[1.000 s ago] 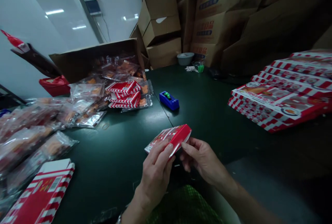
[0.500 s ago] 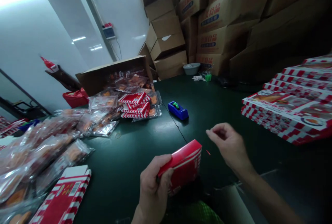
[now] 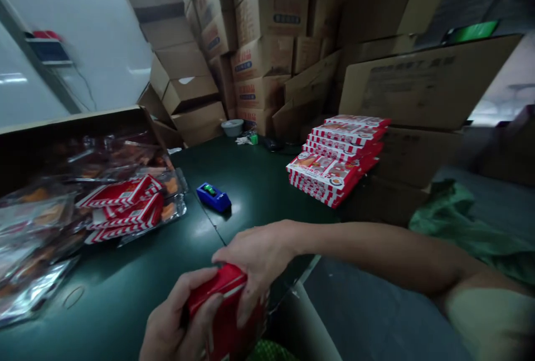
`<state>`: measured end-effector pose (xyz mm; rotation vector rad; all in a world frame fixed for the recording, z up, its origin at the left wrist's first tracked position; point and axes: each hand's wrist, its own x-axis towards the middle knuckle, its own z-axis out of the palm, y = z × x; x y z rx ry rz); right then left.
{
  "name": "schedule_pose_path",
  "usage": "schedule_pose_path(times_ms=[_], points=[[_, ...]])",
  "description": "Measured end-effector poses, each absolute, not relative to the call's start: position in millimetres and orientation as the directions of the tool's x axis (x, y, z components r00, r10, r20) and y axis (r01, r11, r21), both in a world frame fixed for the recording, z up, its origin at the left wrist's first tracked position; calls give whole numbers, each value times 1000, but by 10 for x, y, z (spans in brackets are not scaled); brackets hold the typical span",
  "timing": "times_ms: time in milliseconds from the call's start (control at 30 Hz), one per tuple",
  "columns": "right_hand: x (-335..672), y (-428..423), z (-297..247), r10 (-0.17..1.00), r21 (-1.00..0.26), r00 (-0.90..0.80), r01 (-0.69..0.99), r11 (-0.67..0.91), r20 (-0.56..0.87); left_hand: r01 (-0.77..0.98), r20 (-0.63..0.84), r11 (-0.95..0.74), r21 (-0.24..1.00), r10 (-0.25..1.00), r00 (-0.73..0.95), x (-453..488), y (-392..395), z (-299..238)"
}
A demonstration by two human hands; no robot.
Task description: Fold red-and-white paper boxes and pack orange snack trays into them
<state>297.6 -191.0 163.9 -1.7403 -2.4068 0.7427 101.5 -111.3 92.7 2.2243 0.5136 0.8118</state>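
Observation:
Close to my body at the table's near edge is a small red cardboard box (image 3: pixel 228 325) with white stripes. My left hand (image 3: pixel 184 311) is closed round its left side, thumb on the near face and fingers over the top. Across the box's right end lies my right hand (image 3: pixel 265 252), its thumb on the near face and its fingers over the far side, partly hidden. Beyond the hands, a blue tape dispenser (image 3: pixel 214 197) with a green core stands on the dark green table (image 3: pixel 267 183).
Clear packets (image 3: pixel 37 227) of orange-brown food spill from an open carton (image 3: pixel 71 118) at left, with red striped flat boxes (image 3: pixel 129 205) on top. A stack of red-and-white boxes (image 3: pixel 326 169) stands at right. Cartons (image 3: pixel 267 54) and a grey bowl (image 3: pixel 232 127) are behind.
My right hand has come from the table's right side onto the box's right end, and its fingers now grip it. My view has swung to the right. The left hand keeps its hold.

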Motion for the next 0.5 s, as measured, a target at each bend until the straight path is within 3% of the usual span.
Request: schedule_pose_path(times_ms=[67, 133, 233, 300, 400, 433, 500], points=[[3211, -2155, 1589, 957, -552, -270, 816, 170, -104, 50, 317, -649, 760, 436, 842, 1272, -1070, 1059], [3456, -2483, 1456, 997, -736, -40, 673, 72, 61, 32, 215, -613, 790, 325, 921, 1582, -1023, 1171], [3814, -2939, 1135, 904, -983, 416, 184, 21, 97, 60, 85, -634, 771, 196, 977, 2149, -900, 1264], [4016, -3122, 884, 768, -991, 640, -109, 76, -11, 57, 180, -709, 703, 255, 950, 2558, -776, 1277], [4233, -3225, 558, 535, -930, 832, -301, 212, -148, 84, 433, -764, 640, 449, 781, 3047, -616, 1183], [4277, -3241, 480, 484, -915, 859, -319, 249, -168, 87, 429, -720, 688, 501, 752, 3141, -595, 1108], [4316, -3291, 382, 434, -909, 885, -308, 280, -166, 85, 262, -520, 850, 557, 788, 3224, -620, 906]])
